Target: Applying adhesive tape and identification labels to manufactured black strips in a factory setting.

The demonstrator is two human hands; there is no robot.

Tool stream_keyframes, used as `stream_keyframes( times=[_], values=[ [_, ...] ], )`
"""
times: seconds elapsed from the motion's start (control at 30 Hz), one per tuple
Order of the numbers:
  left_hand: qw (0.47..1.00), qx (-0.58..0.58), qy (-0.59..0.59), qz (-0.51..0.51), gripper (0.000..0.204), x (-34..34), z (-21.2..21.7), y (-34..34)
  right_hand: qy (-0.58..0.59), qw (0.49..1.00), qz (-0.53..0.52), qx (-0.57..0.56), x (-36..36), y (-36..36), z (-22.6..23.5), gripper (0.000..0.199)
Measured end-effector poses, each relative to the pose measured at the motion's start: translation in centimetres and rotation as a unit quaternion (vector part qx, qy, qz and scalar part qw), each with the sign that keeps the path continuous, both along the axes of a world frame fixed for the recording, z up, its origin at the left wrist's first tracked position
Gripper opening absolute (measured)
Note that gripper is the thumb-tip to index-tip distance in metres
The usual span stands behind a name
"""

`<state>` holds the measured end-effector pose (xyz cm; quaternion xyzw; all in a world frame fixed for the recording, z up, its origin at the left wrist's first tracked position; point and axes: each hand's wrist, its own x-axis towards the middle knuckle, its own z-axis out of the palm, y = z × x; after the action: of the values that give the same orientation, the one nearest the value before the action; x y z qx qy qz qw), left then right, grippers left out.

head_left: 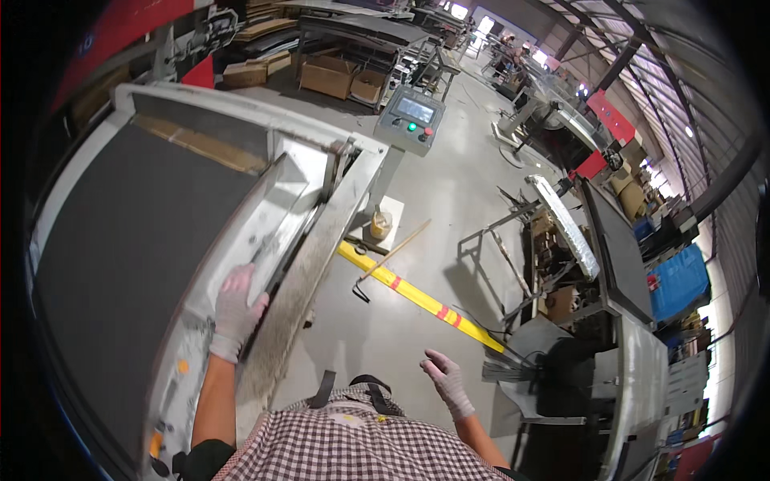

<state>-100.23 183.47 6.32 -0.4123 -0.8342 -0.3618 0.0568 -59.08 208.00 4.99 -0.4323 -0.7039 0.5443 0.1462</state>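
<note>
My left hand (237, 314), in a pale pinkish work glove, is over the worn white metal side (273, 216) of a large machine. Its fingers stretch forward with the thumb apart, and nothing shows in them. Beside it lies the dark flat bed (120, 248) of that machine. A long scuffed rail (309, 276) runs along the hand's right. My right hand (447, 385), gloved alike, hangs in the air above the floor with its fingers apart and holds nothing. Whether my left fingertips touch the metal I cannot tell.
A grey control box (409, 119) with a screen and buttons stands ahead. On the floor are a yellow strip (425, 301), a thin wooden stick (401, 247) and a tub (380, 224). Metal frames and a dark-topped table (613, 248) stand right. Cardboard boxes (327, 76) sit behind.
</note>
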Motion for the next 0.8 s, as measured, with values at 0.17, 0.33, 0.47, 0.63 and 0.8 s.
stream_keyframes(
  times=[0.17, 0.33, 0.47, 0.63, 0.8],
  values=[
    [0.972, -0.160, 0.083, 0.150, 0.080, -15.2, -6.0, 8.6, -0.015, 1.000, -0.026, -0.003, -9.0, 9.1, -2.4, 0.043],
    [0.925, -0.298, -0.090, 0.217, 0.090, -22.3, -4.3, 17.5, 0.016, 0.990, 0.036, 0.135, -22.3, 26.5, -4.9, 0.041],
    [0.870, -0.414, -0.135, 0.232, 0.082, -26.9, -5.0, 18.8, 0.010, 0.960, 0.024, 0.278, -34.8, 40.4, -2.1, 0.049],
    [0.833, -0.485, -0.155, 0.216, 0.072, -26.8, -5.8, 18.8, 0.033, 0.878, 0.009, 0.478, -48.9, 58.0, 1.2, 0.063],
    [0.835, -0.492, -0.110, 0.219, 0.073, -27.4, -6.9, 18.8, -0.055, 0.840, -0.007, 0.541, -58.9, 69.9, 3.4, 0.067]
  ],
)
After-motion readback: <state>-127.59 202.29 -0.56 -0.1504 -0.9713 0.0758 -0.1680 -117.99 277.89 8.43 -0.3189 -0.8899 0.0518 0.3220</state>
